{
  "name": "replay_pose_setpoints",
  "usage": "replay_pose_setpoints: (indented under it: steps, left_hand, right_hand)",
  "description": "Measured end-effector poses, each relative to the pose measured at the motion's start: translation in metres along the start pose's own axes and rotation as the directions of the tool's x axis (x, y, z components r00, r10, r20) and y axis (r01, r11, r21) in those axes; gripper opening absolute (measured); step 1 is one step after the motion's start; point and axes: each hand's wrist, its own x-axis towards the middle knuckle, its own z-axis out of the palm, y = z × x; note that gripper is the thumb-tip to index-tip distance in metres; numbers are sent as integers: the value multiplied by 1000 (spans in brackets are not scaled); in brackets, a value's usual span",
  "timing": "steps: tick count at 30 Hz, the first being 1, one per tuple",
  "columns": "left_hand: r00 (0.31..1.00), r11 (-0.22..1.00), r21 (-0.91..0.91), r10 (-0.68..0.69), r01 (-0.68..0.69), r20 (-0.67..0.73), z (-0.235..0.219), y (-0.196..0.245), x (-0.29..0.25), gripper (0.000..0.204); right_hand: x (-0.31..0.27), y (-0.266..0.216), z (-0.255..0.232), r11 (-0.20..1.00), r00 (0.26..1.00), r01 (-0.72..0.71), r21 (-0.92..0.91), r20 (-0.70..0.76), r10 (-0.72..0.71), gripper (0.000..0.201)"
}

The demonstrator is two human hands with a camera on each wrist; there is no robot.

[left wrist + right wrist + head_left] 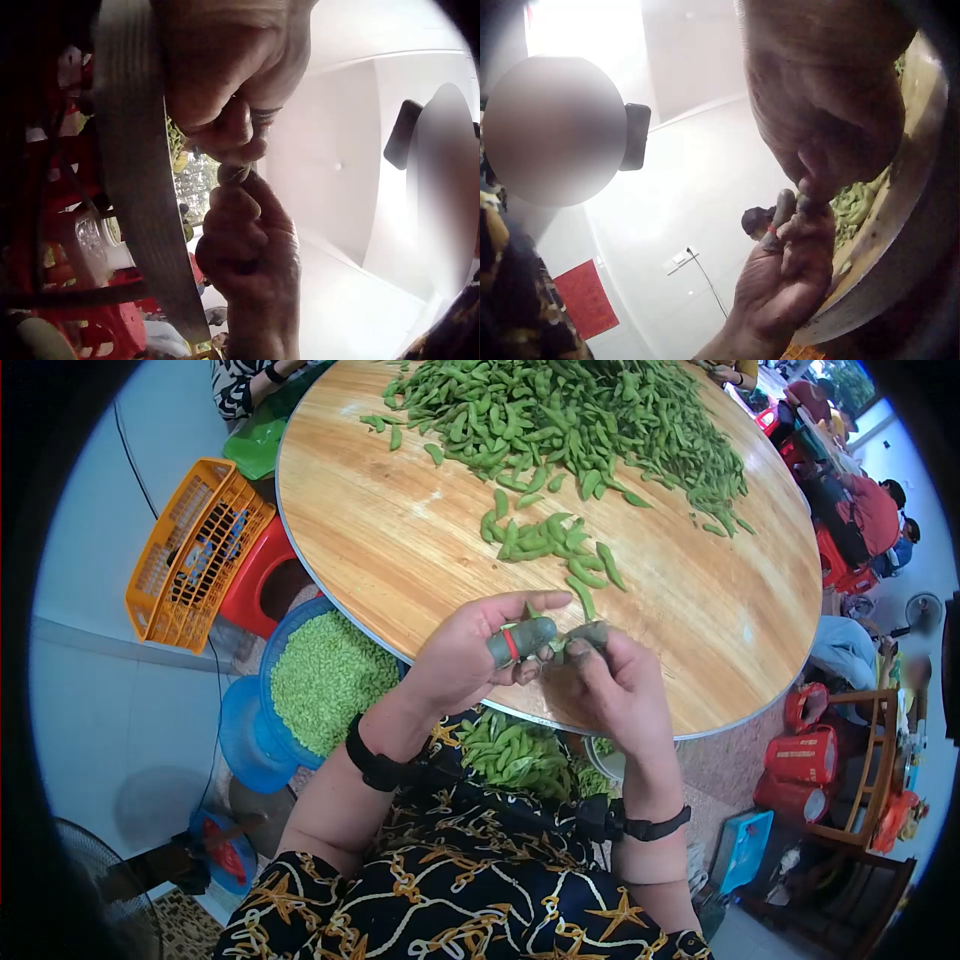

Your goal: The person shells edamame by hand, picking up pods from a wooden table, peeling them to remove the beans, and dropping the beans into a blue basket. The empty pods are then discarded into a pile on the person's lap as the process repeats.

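Over the near edge of the round wooden table [700, 650], both hands meet at their fingertips. My left hand [462, 650] has a grey cover with a red band on its thumb, and its fingers curl around a green edamame pod [532, 611]. From the other side my right hand [630, 685], with grey covering on its fingertips, pinches at the same pod, which the fingers mostly hide. Just beyond the fingertips lies a loose pod [582, 598], close to a small group of edamame pods [545, 538]. In the right wrist view the banded thumb [780, 217] shows upright.
A large heap of edamame pods [560, 420] covers the table's far side. At the left stand a blue basin [268, 685] of shelled beans [330, 680], a red stool [250, 585] and an orange crate [185, 565]. More pods [515, 755] lie below the table edge.
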Motion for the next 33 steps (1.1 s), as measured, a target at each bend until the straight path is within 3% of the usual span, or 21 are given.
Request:
replay_pose_setpoints:
  steps: [2, 3, 5, 7, 10, 11, 12, 13, 14, 15, 17, 19, 21, 24, 25, 26, 27, 28, 29, 30, 33]
  left_hand:
    - [1000, 999, -49, 16, -17, -21, 1, 0, 0, 37]
    - [1000, 1000, 4, -10, 10, 15, 0, -2, 1, 39]
    - [998, 998, 53, -39, 36, 50, -3, -6, 2, 41]
    - [996, 993, 99, -69, 63, 50, -5, -10, 3, 40]
    - [996, 984, 153, -93, 94, -11, 1, 0, -3, 32]
    - [995, 984, 151, -95, 96, -17, 3, 6, -6, 32]
    - [994, 880, 469, -30, 76, -105, 3, 14, -9, 27]
    - [985, 673, 735, 58, 82, -163, 1, 19, -12, 22]
    - [976, 498, 857, 216, -136, 29, -10, 14, -14, 19]
    - [977, 498, 857, 212, -133, 29, -10, 15, -18, 19]
    - [960, 95, 970, 190, -224, 204, -7, 18, -24, 18]
    - [961, 45, 972, 169, -230, 219, -4, 17, -24, 19]
    - [962, -5, 972, 147, -234, 232, -4, 14, -23, 20]
    - [944, -36, 972, 232, -232, 234, -9, 9, -16, 18]
    - [989, 439, 893, 146, -97, 36, -12, 10, -13, 19]
    - [994, 799, 595, -27, 83, -103, -13, 11, -10, 20]
    - [995, 799, 596, -26, 81, -101, -10, 11, -9, 20]
    - [995, 936, 348, -8, 43, -101, -3, 10, -8, 19]
    - [994, 997, 72, 9, -2, -107, 3, 8, -6, 19]
    - [991, 997, 7, 79, -79, -111, 2, -1, -3, 18]
    - [988, 998, -12, 63, -65, -140, -1, -9, -2, 15]
  right_hand:
    - [2, 3, 5, 957, 948, 226, -180, -186, -259, 12]
    - [2, 2, 5, 956, 948, 227, -183, -184, -260, 12]
    - [2, -1, 5, 828, 921, 297, -476, -88, -381, 12]
    - [2, -6, 7, 791, 935, 231, -567, -95, -342, 10]
    - [6, -1, 10, 771, 901, 199, -605, -197, -387, 8]
    - [7, -1, 8, 781, 858, 183, -597, -292, -423, 8]
    - [7, 0, 6, 792, 803, 167, -587, -385, -454, 7]
    - [10, 8, -2, 824, 784, 208, -527, -414, -463, 7]
    - [9, 8, -6, 861, 807, 221, -458, -411, -425, 7]
    - [8, 7, -8, 894, 829, 228, -386, -405, -386, 6]
    - [7, 6, -6, 899, 850, 209, -385, -382, -362, 7]
    - [7, 5, -3, 902, 871, 196, -385, -354, -340, 7]
    - [6, 6, 0, 841, 864, 197, -503, -317, -392, 8]
    - [4, 7, 3, 852, 867, 202, -482, -317, -385, 8]
    - [3, 7, 3, 846, 869, 204, -493, -307, -388, 9]
    - [3, 7, 6, 846, 867, 205, -493, -310, -391, 9]
    - [2, 5, 9, 851, 861, 227, -474, -310, -403, 8]
    - [1, 3, 11, 855, 856, 249, -455, -310, -414, 8]
    - [-2, 1, 11, 853, 855, 251, -457, -309, -417, 8]
    - [-4, -2, 12, 842, 880, 221, -493, -271, -390, 8]
    - [-6, -5, 15, 848, 918, 201, -490, -208, -338, 8]
